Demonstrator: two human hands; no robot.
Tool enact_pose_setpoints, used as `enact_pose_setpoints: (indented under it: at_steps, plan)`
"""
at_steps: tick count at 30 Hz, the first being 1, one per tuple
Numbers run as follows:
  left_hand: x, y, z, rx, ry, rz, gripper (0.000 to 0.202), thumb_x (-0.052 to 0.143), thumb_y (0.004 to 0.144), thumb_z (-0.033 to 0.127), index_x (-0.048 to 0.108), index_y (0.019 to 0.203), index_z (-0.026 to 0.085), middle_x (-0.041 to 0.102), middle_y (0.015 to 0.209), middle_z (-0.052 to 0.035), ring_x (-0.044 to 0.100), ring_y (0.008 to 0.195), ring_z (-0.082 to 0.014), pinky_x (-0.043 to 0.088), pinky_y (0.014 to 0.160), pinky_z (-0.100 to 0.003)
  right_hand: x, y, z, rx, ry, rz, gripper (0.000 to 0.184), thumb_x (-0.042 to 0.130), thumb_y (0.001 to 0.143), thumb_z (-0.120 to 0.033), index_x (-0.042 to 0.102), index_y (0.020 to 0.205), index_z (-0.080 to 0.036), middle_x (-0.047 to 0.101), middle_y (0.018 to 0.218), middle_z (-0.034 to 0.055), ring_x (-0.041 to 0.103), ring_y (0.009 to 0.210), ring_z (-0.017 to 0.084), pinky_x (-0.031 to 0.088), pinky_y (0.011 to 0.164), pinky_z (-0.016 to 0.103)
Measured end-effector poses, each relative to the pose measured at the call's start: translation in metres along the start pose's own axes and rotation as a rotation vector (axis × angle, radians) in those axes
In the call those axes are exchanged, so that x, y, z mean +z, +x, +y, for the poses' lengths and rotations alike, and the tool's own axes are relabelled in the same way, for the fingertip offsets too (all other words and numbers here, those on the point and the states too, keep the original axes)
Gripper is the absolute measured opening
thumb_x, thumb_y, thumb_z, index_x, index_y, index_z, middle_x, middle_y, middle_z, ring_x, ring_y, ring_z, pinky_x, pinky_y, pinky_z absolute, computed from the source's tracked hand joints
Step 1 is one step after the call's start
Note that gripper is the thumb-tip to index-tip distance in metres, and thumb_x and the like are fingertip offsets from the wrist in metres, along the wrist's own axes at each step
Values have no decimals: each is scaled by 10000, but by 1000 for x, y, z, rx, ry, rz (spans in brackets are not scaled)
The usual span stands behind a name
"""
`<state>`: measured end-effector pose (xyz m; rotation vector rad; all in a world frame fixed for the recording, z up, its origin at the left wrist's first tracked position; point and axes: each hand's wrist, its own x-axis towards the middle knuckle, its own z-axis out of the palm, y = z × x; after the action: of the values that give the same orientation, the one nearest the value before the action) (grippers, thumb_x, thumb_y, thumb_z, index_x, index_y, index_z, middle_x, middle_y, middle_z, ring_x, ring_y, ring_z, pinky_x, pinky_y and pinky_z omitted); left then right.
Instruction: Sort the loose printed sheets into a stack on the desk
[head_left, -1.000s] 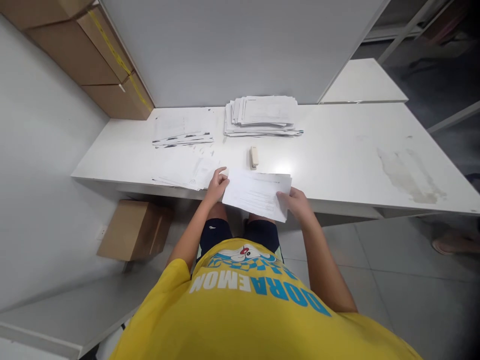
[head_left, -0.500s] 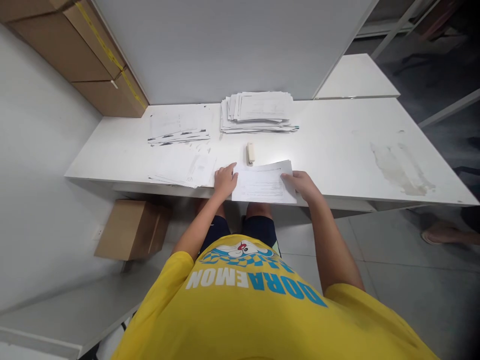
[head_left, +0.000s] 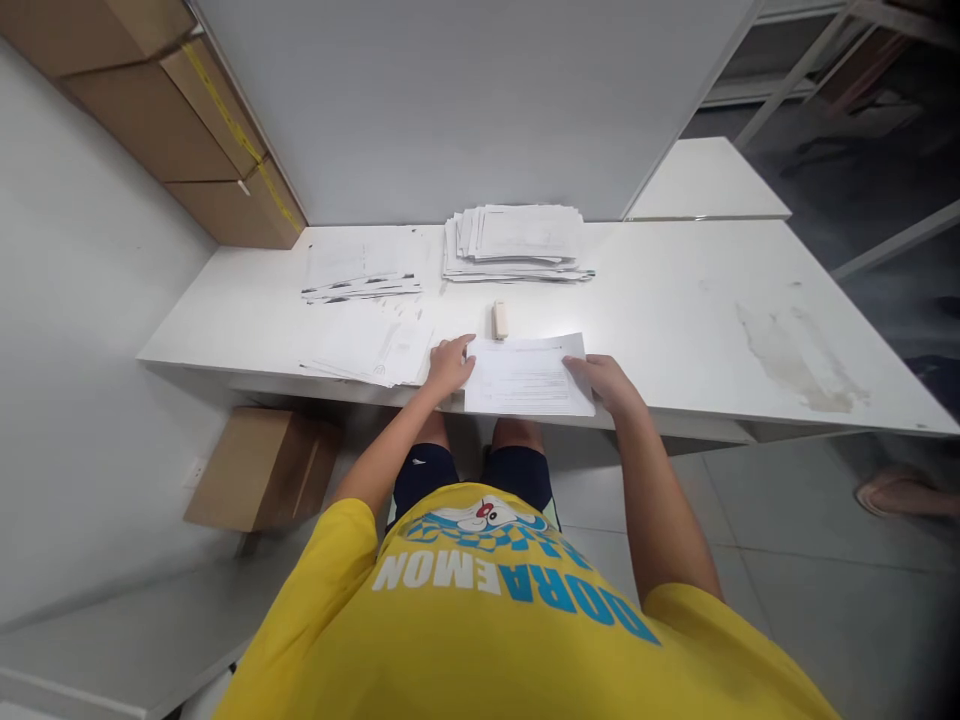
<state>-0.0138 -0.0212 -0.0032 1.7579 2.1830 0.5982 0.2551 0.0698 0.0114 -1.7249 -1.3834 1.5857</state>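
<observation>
A thin set of printed sheets (head_left: 525,378) lies at the near edge of the white table (head_left: 675,320). My left hand (head_left: 448,365) grips its left edge, fingers curled on the paper. My right hand (head_left: 609,383) holds its right edge, thumb on top. A small beige stapler (head_left: 499,321) stands just beyond the sheets, apart from both hands. Loose sheets (head_left: 371,350) lie left of my left hand.
A tall stack of papers (head_left: 516,243) sits at the back by the grey partition, with a flatter pile (head_left: 360,268) to its left. Cardboard boxes (head_left: 187,130) line the left wall; another box (head_left: 259,468) is under the table. Someone's foot (head_left: 904,493) shows at right.
The sheets were held tilted over the table edge; both hands have squared them and laid them flat at the near edge, just in front of the stapler.
</observation>
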Motion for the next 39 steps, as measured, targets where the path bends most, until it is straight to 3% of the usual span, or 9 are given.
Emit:
enact_pose_setpoints:
  at_steps: [5, 9, 14, 25, 31, 39]
  plan:
    - [3, 10, 9, 83, 109, 46, 513, 512, 923, 271, 478, 1430, 202, 574, 1359, -110, 493, 1226, -294, 414, 1011, -426, -22, 9, -3, -25, -109, 78, 201, 677, 776, -306, 669, 815, -109, 674, 701, 90, 620, 596, 197, 452, 474, 254]
    - [6, 16, 17, 320, 183, 91, 487, 391, 967, 196, 458, 1449, 203, 466, 1521, -80, 431, 1312, -270, 390, 1050, -414, -41, 15, 4, -16, -109, 79, 243, 686, 771, -340, 670, 816, -101, 668, 698, 91, 615, 599, 199, 445, 467, 255]
    - [8, 22, 19, 455, 215, 111, 440, 411, 941, 133, 546, 1356, 190, 571, 1419, -87, 507, 1237, -250, 420, 978, -387, -40, 15, 7, -50, -107, 80, 253, 672, 782, -349, 683, 819, -99, 689, 744, 96, 631, 666, 207, 475, 529, 264]
    - [15, 25, 16, 410, 219, 143, 387, 457, 916, 102, 646, 1233, 218, 657, 1300, -72, 561, 1182, -229, 410, 948, -390, -41, 17, 15, -32, -43, 45, 309, 678, 747, -411, 694, 850, -120, 715, 795, 94, 649, 657, 214, 488, 506, 261]
    - [19, 27, 15, 460, 279, 131, 425, 481, 857, 42, 646, 1217, 197, 675, 1269, -78, 581, 1162, -236, 417, 916, -392, -40, 18, 19, -68, -13, 46, 345, 678, 713, -462, 693, 812, -131, 715, 805, 98, 652, 676, 222, 497, 517, 270]
    - [20, 23, 17, 499, 281, 180, 428, 458, 869, 40, 602, 1252, 166, 667, 1269, -98, 586, 1178, -226, 436, 932, -390, -39, 23, 36, -178, 15, 106, 418, 682, 642, -557, 651, 714, -146, 631, 637, 42, 549, 574, 173, 399, 468, 256]
